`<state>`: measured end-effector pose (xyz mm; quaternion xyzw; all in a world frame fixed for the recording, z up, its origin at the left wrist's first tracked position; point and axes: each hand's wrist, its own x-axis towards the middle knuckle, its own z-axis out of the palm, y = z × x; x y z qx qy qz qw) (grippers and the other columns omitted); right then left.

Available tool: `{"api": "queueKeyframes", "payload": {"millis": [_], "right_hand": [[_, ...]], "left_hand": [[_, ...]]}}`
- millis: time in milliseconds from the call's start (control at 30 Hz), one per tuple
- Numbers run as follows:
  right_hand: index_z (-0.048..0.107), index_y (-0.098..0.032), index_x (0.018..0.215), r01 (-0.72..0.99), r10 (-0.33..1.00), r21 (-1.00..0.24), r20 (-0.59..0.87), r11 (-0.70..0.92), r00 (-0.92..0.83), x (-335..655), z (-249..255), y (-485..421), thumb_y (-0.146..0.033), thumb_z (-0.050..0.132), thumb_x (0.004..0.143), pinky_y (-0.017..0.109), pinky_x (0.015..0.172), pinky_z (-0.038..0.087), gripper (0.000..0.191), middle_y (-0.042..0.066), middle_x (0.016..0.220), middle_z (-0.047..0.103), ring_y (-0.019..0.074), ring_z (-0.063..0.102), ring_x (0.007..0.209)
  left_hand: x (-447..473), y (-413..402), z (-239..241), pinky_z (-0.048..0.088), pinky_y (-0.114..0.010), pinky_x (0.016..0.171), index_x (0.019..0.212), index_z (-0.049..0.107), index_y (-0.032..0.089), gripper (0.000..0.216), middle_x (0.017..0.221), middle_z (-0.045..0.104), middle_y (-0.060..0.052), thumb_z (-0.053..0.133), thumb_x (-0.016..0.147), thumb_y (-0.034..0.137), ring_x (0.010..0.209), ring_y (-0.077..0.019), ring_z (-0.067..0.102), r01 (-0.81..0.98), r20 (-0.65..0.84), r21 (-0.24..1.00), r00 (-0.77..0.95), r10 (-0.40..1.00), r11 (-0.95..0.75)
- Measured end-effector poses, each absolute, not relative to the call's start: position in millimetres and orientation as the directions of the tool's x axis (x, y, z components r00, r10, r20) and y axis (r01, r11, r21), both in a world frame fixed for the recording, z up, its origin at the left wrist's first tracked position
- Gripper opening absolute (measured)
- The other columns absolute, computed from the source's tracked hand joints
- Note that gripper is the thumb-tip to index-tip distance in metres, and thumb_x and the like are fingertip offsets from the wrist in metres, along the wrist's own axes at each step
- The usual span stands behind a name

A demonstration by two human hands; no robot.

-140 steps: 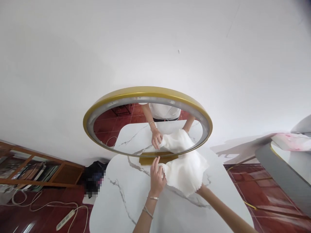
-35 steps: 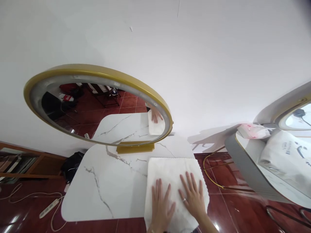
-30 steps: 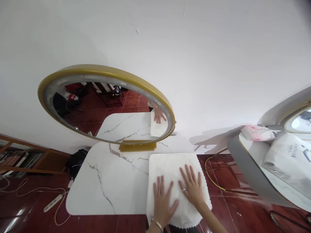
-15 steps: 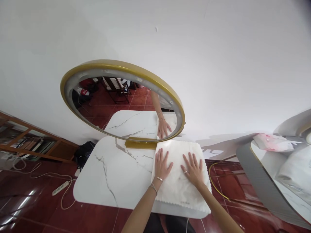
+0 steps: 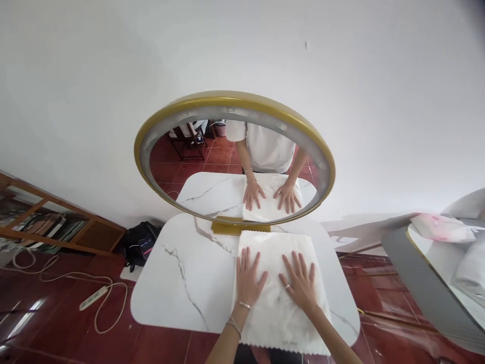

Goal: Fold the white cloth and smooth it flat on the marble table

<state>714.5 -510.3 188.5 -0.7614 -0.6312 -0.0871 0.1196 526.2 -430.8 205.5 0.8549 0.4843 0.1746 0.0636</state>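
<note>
A white cloth (image 5: 278, 318) with scalloped edges lies spread on the marble-patterned table (image 5: 162, 288), its near edge hanging past the table's front. My left hand (image 5: 250, 278) rests flat on the cloth's left part, fingers stretched out. On the right part lies my right hand (image 5: 301, 280), palm down with fingers spread and a ring on one finger. Both hands touch the cloth without gripping it. A round gold-framed mirror (image 5: 235, 98) stands behind on a gold base (image 5: 227, 228), reflecting the hands, the cloth and a white shirt.
At the right stands a second table with a grey side (image 5: 413, 283), holding a pink-and-white packet (image 5: 441, 227) and white fabric (image 5: 472, 270). A black bag (image 5: 134, 245) sits left of the table. A power strip (image 5: 93, 298) and cables lie on the red floor near a wooden bookshelf (image 5: 98, 235).
The cloth has slid left and toward me across the table under both flat hands, uncovering the table's right side. The view has turned left, so the mirror appears further right.
</note>
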Motion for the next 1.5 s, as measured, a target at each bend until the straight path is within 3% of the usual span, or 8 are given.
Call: {"api": "queueKeyframes", "payload": {"millis": [467,700,833,1000,1133,1200,1367,1500], "right_hand": [[-0.002,-0.029,0.150,0.977,0.950,-0.111,0.237,-0.183,0.205,571,190,-413,-0.052,0.030,0.094,0.071,0.104,-0.001,0.068,0.009,0.156,0.012,0.0308,0.010,0.143],[0.011,-0.024,0.151,0.984,0.958,-0.160,0.260,-0.082,0.122,497,196,-367,-0.054,0.040,0.090,0.054,0.112,0.009,0.073,0.011,0.157,0.007,0.0301,0.007,0.144],[0.006,-0.025,0.151,0.975,0.946,-0.156,0.260,-0.157,0.194,503,193,-373,-0.053,0.035,0.093,0.051,0.113,0.009,0.071,0.008,0.156,0.013,0.0259,0.011,0.144],[-0.001,-0.024,0.151,0.939,0.908,-0.134,0.245,-0.316,0.340,569,186,-412,-0.058,0.034,0.090,0.047,0.111,0.017,0.078,0.008,0.157,0.009,0.0252,0.016,0.142],[0.000,-0.029,0.151,0.896,0.875,-0.103,0.192,-0.432,0.444,619,187,-437,-0.062,0.031,0.089,0.048,0.101,0.031,0.076,0.008,0.157,0.007,0.0283,0.024,0.138],[0.002,-0.030,0.150,0.878,0.853,-0.103,0.208,-0.468,0.479,626,188,-437,-0.061,0.028,0.091,0.051,0.100,0.030,0.072,0.007,0.157,0.007,0.0298,0.022,0.138],[0.002,-0.024,0.151,0.941,0.890,-0.083,0.307,-0.329,0.338,591,187,-412,-0.054,0.028,0.093,0.056,0.111,0.010,0.070,0.009,0.157,0.006,0.0283,0.011,0.143],[0.002,-0.023,0.151,0.978,0.928,-0.104,0.310,-0.182,0.206,549,192,-385,-0.049,0.032,0.094,0.053,0.113,0.009,0.069,0.009,0.157,0.007,0.0267,0.008,0.144]], "left_hand": [[384,-360,206,0.026,-0.049,0.112,0.145,0.030,0.031,0.063,0.157,0.017,-0.007,0.051,0.088,0.045,0.142,-0.0293,0.022,0.833,0.254,0.205,0.461,0.850,-0.514],[307,-330,211,0.025,-0.051,0.112,0.145,0.031,0.028,0.061,0.156,0.018,-0.008,0.050,0.089,0.041,0.142,-0.0312,0.021,0.854,0.273,0.154,0.446,0.852,-0.496],[322,-355,210,0.023,-0.051,0.113,0.146,0.029,0.030,0.055,0.158,0.014,-0.007,0.044,0.093,0.031,0.143,-0.0297,0.018,0.814,0.267,0.194,0.494,0.828,-0.548],[384,-419,211,0.013,-0.058,0.114,0.148,0.024,0.029,0.074,0.158,0.012,-0.008,0.050,0.084,0.057,0.143,-0.0346,0.015,0.601,0.227,0.304,0.708,0.669,-0.739],[420,-439,218,0.012,-0.060,0.113,0.148,0.021,0.030,0.080,0.158,0.012,-0.008,0.050,0.081,0.063,0.144,-0.0343,0.013,0.501,0.231,0.371,0.765,0.601,-0.781],[425,-439,221,0.012,-0.061,0.112,0.148,0.021,0.031,0.079,0.158,0.010,-0.008,0.049,0.081,0.063,0.144,-0.0339,0.013,0.481,0.225,0.396,0.775,0.590,-0.783],[401,-435,219,0.010,-0.060,0.113,0.147,0.025,0.031,0.079,0.157,0.014,-0.007,0.051,0.080,0.064,0.143,-0.0331,0.015,0.538,0.187,0.389,0.749,0.636,-0.748],[367,-431,219,0.010,-0.059,0.112,0.146,0.028,0.033,0.078,0.157,0.017,-0.007,0.051,0.079,0.065,0.142,-0.0343,0.020,0.638,0.165,0.333,0.686,0.709,-0.694]]}}
